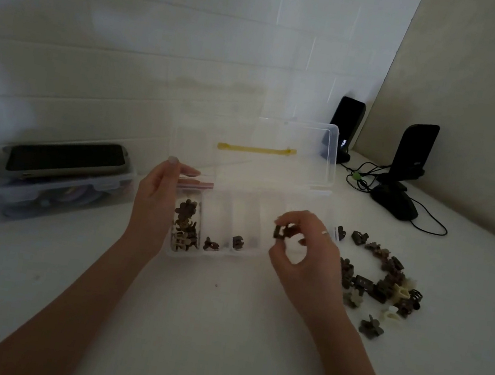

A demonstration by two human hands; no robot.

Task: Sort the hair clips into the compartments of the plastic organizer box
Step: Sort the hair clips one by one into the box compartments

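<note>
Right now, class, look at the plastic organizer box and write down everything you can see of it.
The plastic organizer box is clear and long, and sits on the white table with its hinged lid standing open behind it; the lid bears a yellow strip. Dividers split it into narrow compartments side by side. The leftmost holds many brown clips, and the next two hold one dark clip each. The left hand steadies its left end. The right hand hides its right end.

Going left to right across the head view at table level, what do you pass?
Storage box with a phone on top → left hand on the organizer box's left end → right hand pinching a dark hair clip → pile of loose clips.
</note>
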